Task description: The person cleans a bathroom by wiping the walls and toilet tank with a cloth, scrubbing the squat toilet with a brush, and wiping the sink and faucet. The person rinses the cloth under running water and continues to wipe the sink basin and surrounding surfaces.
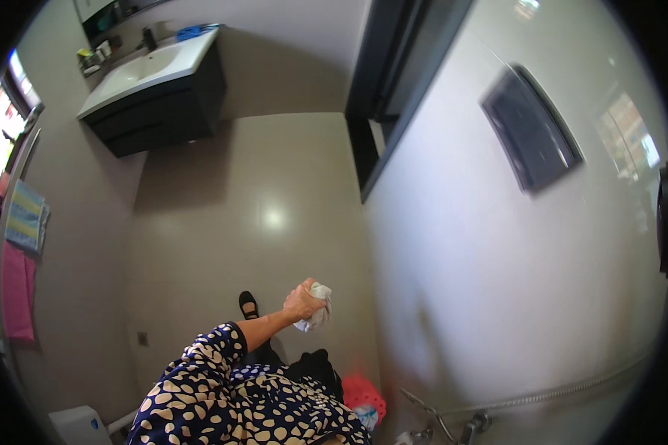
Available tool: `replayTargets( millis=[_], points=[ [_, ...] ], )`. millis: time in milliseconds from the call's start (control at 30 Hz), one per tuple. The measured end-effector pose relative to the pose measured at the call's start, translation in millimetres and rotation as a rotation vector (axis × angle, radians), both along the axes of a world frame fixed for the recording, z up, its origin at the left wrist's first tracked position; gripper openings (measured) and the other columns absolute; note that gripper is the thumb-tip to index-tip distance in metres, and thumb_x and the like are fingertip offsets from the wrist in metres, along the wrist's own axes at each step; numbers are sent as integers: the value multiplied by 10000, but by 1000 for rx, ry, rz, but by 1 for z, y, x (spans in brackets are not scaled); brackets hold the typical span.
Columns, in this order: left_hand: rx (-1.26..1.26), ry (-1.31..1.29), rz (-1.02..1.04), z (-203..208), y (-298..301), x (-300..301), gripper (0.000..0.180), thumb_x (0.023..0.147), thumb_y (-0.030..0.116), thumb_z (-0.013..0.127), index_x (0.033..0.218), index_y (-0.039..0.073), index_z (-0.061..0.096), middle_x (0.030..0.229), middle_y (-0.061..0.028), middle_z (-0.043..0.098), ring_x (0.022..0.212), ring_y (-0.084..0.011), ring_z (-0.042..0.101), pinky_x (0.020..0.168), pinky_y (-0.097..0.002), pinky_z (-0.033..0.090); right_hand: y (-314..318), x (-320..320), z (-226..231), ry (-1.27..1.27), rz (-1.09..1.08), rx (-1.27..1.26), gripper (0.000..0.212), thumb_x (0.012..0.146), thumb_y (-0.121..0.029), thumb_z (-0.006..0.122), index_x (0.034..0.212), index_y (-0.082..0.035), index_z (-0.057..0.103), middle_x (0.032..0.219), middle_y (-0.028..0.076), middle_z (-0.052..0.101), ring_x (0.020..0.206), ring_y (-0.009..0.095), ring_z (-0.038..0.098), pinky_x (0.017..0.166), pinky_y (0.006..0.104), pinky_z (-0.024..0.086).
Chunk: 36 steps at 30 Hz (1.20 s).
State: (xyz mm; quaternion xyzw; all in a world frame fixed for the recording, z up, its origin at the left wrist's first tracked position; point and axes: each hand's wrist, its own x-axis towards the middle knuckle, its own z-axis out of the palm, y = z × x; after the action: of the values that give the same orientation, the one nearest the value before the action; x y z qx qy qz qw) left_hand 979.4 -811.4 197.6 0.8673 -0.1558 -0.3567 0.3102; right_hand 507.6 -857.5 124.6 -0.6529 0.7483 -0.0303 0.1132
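Observation:
My left hand (304,300) is closed round a crumpled white cloth (318,311), held out over the floor in front of my body. Part of the cloth bulges out past my fingers and hangs below them. My left forearm comes out of a dark sleeve with pale spots. My right hand is not in view. Low on the right, close to my side, stands a red bucket or basket with holes (365,395), partly hidden by my clothing. Something white and blue lies in it, too blurred to name.
A washbasin (142,70) on a dark cabinet hangs at the far left, with a blue cloth (193,33) on it. Pink (18,293) and striped towels (27,215) hang at left. A dark doorway, a dark wall-mounted box (534,130) and a shower hose (542,399) are at right.

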Motion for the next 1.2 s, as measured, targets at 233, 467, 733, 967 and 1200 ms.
replayTargets(
  millis=[233,467,733,967,1200],
  points=[
    [-101,15,66,35,31,130,479,648,328,686,1062,140,535,985,-156,644,952,-359,607,829,-432,480,15,208,43,-286,249,322,484,902,-382,392,1123,21,545,1154,229,529,1055,336,482,887,412,378],
    [-234,73,163,60,76,280,492,635,311,693,1062,117,546,957,-156,644,924,-349,614,816,-430,484,-11,364,107,-350,312,596,581,946,-465,335,1089,52,558,1107,234,560,1028,341,482,896,421,360],
    [-310,-48,363,80,49,446,461,655,295,688,1065,135,549,961,-143,645,941,-332,613,818,-416,486,-127,561,53,-306,561,480,384,833,-257,488,1044,53,568,1060,277,578,977,373,537,846,453,413],
    [-441,-69,460,161,38,602,398,703,263,667,1066,160,542,942,-116,645,935,-302,614,818,-388,478,-207,830,78,-671,786,197,174,739,-124,551,656,13,480,613,86,490,606,167,443,561,371,399],
    [-477,-266,529,206,53,751,335,744,218,671,1043,127,552,918,-120,645,895,-275,635,781,-355,492,-195,1079,179,-1235,722,307,143,813,-157,534,765,-24,509,705,19,498,622,108,467,566,293,412]
  ],
)
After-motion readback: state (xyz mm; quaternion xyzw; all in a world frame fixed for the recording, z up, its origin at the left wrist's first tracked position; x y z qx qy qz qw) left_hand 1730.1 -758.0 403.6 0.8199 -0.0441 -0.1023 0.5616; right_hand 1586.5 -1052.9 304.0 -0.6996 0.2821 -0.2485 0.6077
